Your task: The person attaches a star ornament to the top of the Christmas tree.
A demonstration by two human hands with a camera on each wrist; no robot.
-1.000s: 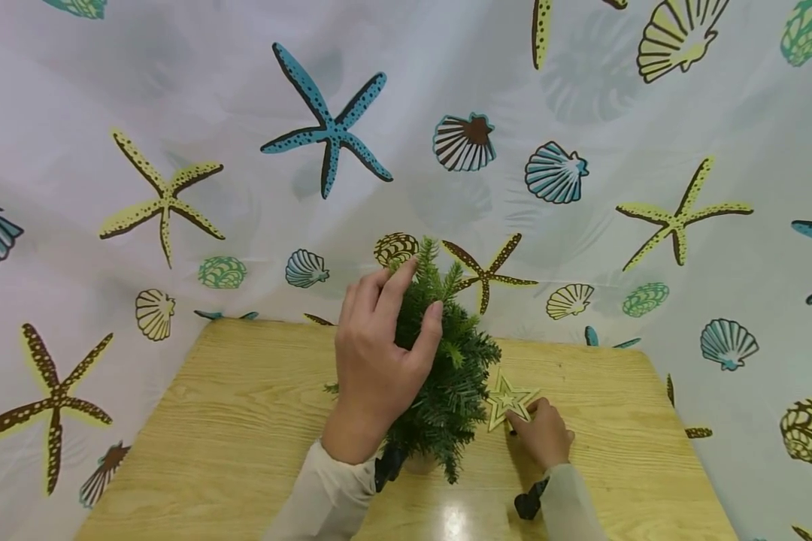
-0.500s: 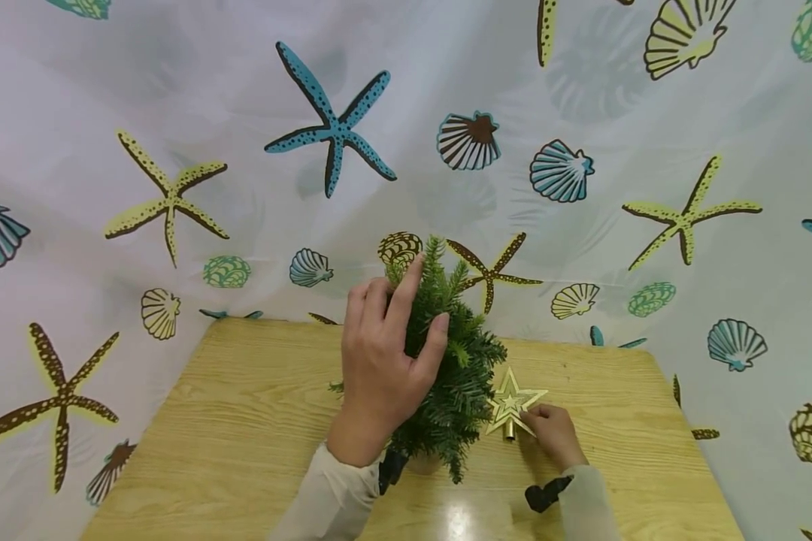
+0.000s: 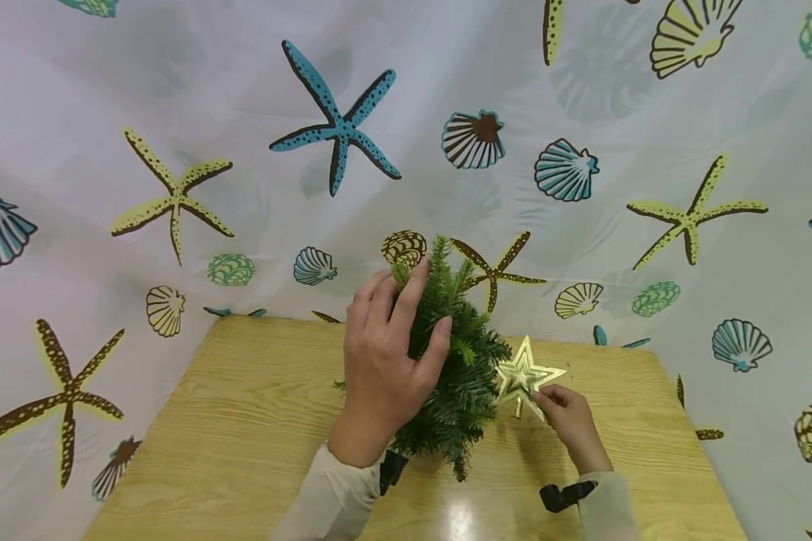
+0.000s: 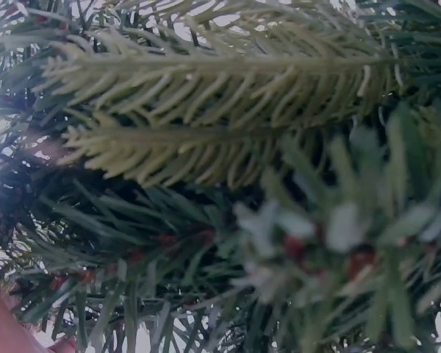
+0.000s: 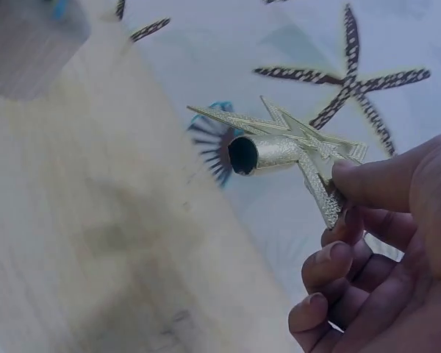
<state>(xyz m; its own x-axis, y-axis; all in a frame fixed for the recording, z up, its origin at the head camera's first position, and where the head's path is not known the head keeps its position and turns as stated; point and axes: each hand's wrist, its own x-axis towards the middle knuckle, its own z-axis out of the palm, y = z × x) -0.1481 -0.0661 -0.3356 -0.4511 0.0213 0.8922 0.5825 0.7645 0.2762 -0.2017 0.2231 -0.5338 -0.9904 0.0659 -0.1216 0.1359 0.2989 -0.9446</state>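
Head view: bright, even, diffuse light; a white glare patch on the table at the near edge suggests a source overhead. Soft, faint shadows fall on the curtain. Wide-angle distortion bends the picture toward its edges. Focus is sharp throughout. Left wrist view: dimmer, bluish cast; the tree fills the frame, upper needles fairly sharp, lower right needles blurred. Right wrist view: washed-out and pale; the table is soft and hazy, while the star and fingers are moderately sharp.
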